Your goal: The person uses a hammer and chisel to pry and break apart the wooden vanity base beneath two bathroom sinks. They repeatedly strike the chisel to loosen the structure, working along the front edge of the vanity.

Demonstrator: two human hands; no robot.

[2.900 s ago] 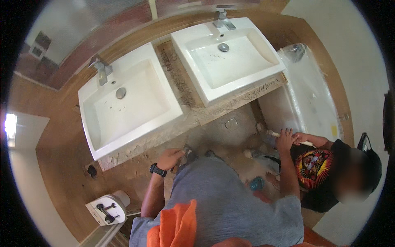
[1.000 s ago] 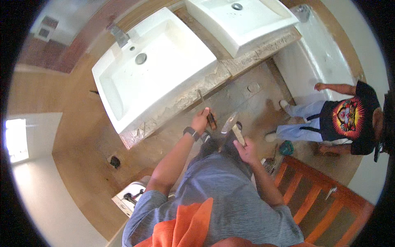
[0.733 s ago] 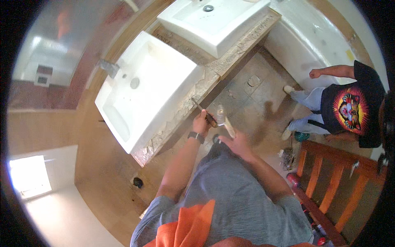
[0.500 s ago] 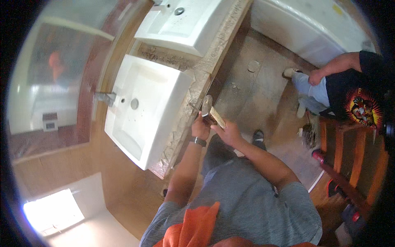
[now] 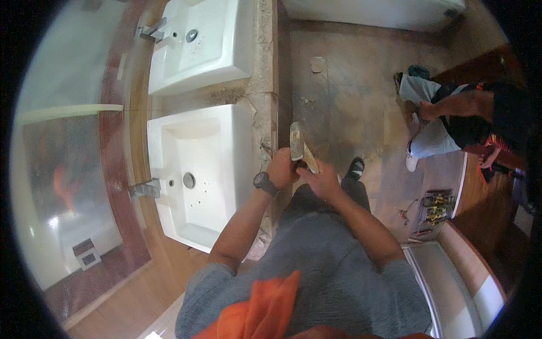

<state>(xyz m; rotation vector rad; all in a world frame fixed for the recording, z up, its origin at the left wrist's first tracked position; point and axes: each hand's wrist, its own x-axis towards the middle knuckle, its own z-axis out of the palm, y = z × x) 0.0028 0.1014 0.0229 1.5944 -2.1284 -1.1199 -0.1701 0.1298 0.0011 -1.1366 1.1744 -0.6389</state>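
Observation:
My left hand [image 5: 279, 168] is closed round a chisel [image 5: 267, 147], its metal tip at the broken, rough edge [image 5: 262, 76] of the vanity top. My right hand [image 5: 323, 183] grips a hammer [image 5: 296, 141] by its pale handle, the head raised just over my left hand and the chisel's grip, which is mostly hidden. Beside them on the counter sit a white square basin [image 5: 237, 130] with a chrome tap [image 5: 145, 188] and a second white basin [image 5: 240, 68] further along.
A bathtub [image 5: 361, 10] lies at the far end. A person [image 5: 474, 110] in a black shirt is on the right. A tool set [image 5: 435, 209] and loose debris [image 5: 307, 100] are on the tiled floor [image 5: 361, 62]. A mirror [image 5: 68, 158] lines the left side.
My view has swung round to face along the vanity. The hammer and chisel have come into my hands, which have drawn together at the counter's edge. The other person has moved and turned.

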